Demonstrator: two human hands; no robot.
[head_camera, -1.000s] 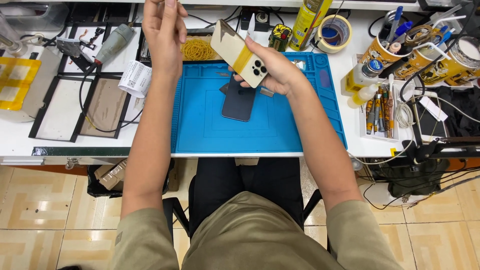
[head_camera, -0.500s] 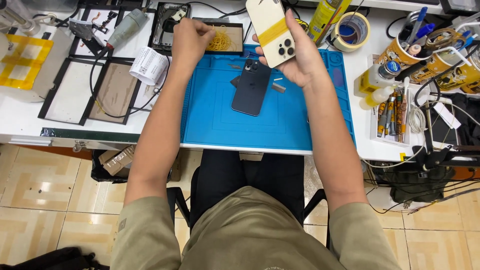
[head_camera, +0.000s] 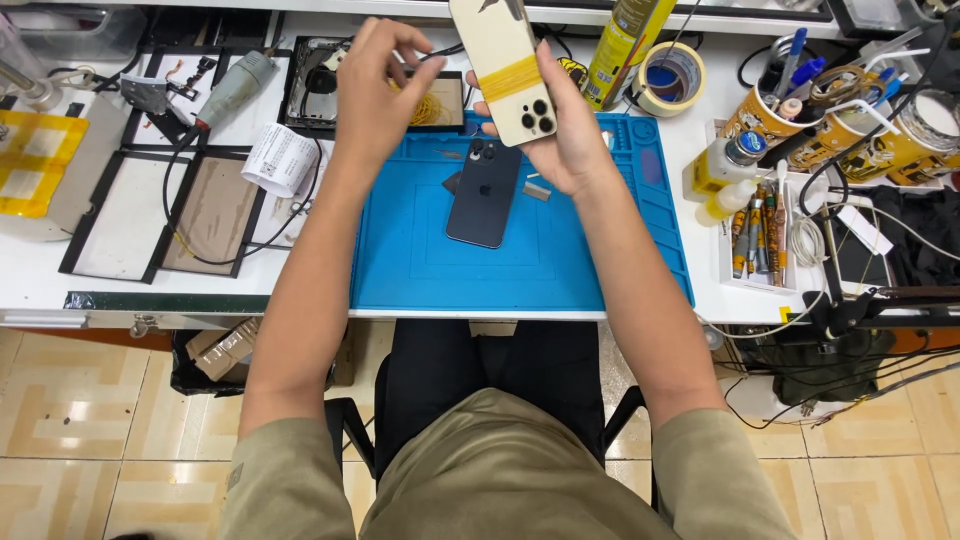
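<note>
Phone (head_camera: 505, 70): pale, yellow-banded, gripped in right hand (head_camera: 565, 130)
Left hand (head_camera: 375, 85): fingers pinched together, contents unclear
Risk: one-hand hold could slip, dropping onto dark phone (head_camera: 484, 192)

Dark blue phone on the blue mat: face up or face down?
Face down. The dark blue phone shows its back and camera cluster, lying flat on the blue mat.

Short olive-khaki sleeves, matching khaki trousers, bare forearms, no rings or watch.
</note>
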